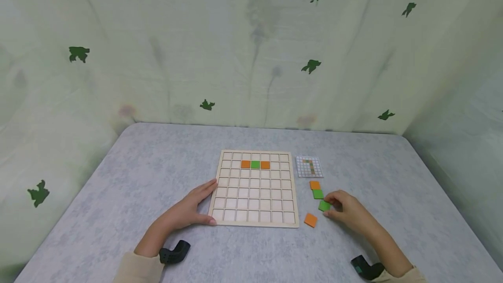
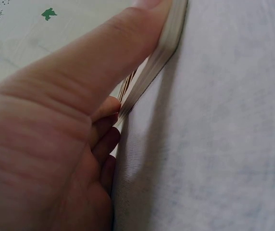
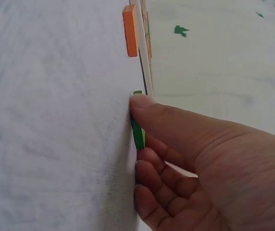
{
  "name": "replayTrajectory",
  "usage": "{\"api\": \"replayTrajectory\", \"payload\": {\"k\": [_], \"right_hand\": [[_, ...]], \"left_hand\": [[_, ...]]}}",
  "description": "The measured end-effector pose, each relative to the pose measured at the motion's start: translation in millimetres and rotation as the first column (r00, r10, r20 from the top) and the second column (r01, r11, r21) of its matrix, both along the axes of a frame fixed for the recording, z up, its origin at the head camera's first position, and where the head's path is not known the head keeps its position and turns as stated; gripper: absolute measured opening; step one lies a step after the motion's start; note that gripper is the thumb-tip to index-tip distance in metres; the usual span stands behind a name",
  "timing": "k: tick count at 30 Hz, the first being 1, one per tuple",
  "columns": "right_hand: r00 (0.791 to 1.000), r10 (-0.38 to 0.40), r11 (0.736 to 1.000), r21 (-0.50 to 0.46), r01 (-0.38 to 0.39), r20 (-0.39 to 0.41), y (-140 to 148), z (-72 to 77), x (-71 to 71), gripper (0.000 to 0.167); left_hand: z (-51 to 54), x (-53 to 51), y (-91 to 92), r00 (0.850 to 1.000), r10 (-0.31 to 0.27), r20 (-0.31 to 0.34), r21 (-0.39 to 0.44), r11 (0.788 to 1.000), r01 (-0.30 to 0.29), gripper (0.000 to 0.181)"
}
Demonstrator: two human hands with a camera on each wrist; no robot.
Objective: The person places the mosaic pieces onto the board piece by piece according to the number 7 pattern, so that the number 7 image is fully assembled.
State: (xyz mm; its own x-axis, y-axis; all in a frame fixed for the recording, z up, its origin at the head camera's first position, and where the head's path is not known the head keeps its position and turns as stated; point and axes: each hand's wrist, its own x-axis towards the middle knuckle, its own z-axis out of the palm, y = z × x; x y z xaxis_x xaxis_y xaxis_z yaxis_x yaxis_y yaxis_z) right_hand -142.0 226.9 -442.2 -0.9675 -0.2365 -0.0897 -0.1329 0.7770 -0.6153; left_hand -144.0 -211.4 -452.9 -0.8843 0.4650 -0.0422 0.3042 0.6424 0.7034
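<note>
A square wooden grid board (image 1: 253, 193) lies on the table, its second row holding an orange tile (image 1: 245, 164), a green tile (image 1: 255, 164) and another orange tile (image 1: 265, 165). The left hand (image 1: 188, 208) rests spread at the board's left edge, thumb on the lower left corner; the left wrist view shows this hand (image 2: 51, 120) against the board's side (image 2: 161, 53). Right of the board, the right hand (image 1: 349, 213) pinches a green tile (image 1: 324, 205) between thumb and fingers. In the right wrist view, the hand (image 3: 190, 159) holds the green tile (image 3: 138, 132) by its edges.
Beside the board's upper right lies a small pattern card (image 1: 309, 167). Below it are an orange tile (image 1: 315, 185) and a green tile (image 1: 318, 194) touching. Another orange tile (image 1: 310, 220) lies near the board's lower right corner. A patterned curtain (image 1: 235, 47) stands behind the table.
</note>
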Motion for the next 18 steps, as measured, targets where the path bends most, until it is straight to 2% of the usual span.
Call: {"api": "replayTrajectory", "payload": {"k": [3,7,11,15,18], "right_hand": [[0.999,-0.029,0.998,0.059,0.028,0.016,-3.2,3.5,-0.1,0.031],[1.000,-0.009,0.999,0.038,0.009,0.003,-6.4,10.7,-1.7,0.028],[0.993,0.068,0.997,-0.023,-0.070,-0.092,-10.8,20.8,-5.6,0.028],[0.966,0.133,0.986,-0.072,-0.152,-0.221,-20.7,31.7,-13.5,0.029],[0.952,0.148,0.976,-0.115,-0.184,-0.269,-34.0,40.7,-23.3,0.030]], "left_hand": [[-0.7,-0.1,0.2,1.000,0.001,-0.002,-0.002,1.000,-0.001,0.107],[-0.7,-0.5,0.4,1.000,0.004,0.003,-0.005,1.000,-0.004,0.107],[-0.8,-0.6,0.6,1.000,0.009,0.008,-0.010,1.000,-0.009,0.107],[-0.6,-0.2,0.4,1.000,0.012,0.007,-0.010,1.000,-0.011,0.107],[-0.3,0.5,0.1,1.000,0.010,0.003,-0.010,1.000,-0.010,0.107]]}}
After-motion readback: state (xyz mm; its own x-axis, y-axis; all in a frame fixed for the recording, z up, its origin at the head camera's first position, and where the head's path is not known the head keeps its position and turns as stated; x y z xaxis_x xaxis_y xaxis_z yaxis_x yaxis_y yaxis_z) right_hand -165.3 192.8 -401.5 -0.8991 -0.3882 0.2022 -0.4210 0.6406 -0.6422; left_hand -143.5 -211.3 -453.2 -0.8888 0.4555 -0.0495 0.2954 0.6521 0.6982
